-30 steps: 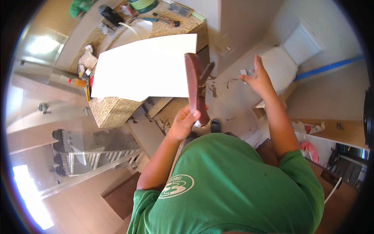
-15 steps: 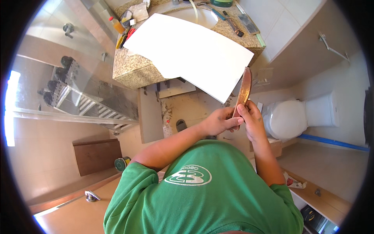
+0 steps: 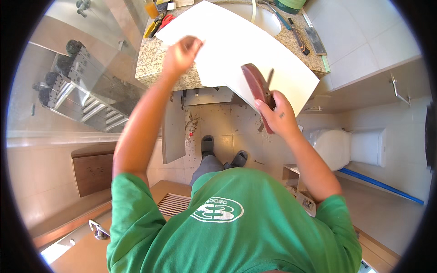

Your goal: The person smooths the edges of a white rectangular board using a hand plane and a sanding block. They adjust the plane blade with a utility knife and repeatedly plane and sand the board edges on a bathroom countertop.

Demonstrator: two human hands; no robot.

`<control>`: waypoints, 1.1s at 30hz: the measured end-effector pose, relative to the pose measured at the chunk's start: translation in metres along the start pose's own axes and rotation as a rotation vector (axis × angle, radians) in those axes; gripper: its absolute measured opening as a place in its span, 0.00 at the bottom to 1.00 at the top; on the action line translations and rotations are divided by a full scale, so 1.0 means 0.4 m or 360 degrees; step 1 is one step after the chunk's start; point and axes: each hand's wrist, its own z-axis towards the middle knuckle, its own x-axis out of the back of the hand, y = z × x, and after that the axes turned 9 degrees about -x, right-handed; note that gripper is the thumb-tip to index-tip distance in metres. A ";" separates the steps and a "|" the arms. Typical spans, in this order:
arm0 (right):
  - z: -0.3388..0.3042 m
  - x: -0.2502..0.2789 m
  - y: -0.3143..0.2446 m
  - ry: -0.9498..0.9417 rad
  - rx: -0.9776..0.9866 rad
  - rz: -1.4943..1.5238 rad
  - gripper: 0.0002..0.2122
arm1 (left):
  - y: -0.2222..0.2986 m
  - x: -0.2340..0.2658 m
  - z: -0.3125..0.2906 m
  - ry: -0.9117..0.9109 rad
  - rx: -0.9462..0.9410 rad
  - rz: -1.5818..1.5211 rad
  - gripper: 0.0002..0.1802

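Observation:
In my right hand [image 3: 280, 113] is a curved reddish-brown strip [image 3: 256, 82] that looks like sandpaper, with my thumb across its front. A thin dark piece [image 3: 270, 78] juts up behind it; whether the two are joined I cannot tell. Beneath them lies a large white panel [image 3: 246, 41], resting on the granite counter and overhanging its front edge. My left hand [image 3: 182, 55] is raised over the panel's left part, fingers curled and smeared by motion. Whether it touches the panel or holds anything does not show.
Red-handled and yellow-handled tools [image 3: 154, 28] lie on the counter [image 3: 148, 61] left of the panel. A basin [image 3: 266, 20], a hammer-like tool [image 3: 298, 36] and a green container [image 3: 289, 5] are behind it. Right are a toilet [image 3: 330, 143] and a blue pole [image 3: 382, 185]; debris dots the floor [image 3: 214, 120].
My hands have parted: the left let go of the brown strip and moved up and left over the panel. The right carried the strip forward and left, above the panel's front edge.

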 end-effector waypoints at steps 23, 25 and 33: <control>0.660 -0.666 -0.387 0.0379 0.1016 -0.1064 0.16 | -0.092 -0.191 0.486 -0.1759 -0.0889 0.1448 0.48; 0.695 -0.709 -0.388 0.0445 0.1055 -0.1054 0.17 | -0.122 -0.197 0.477 -0.1678 -0.0873 0.1420 0.49; 0.739 -0.758 -0.304 0.0402 0.1174 -0.0910 0.23 | -0.203 -0.178 0.459 -0.1517 -0.0849 0.1357 0.50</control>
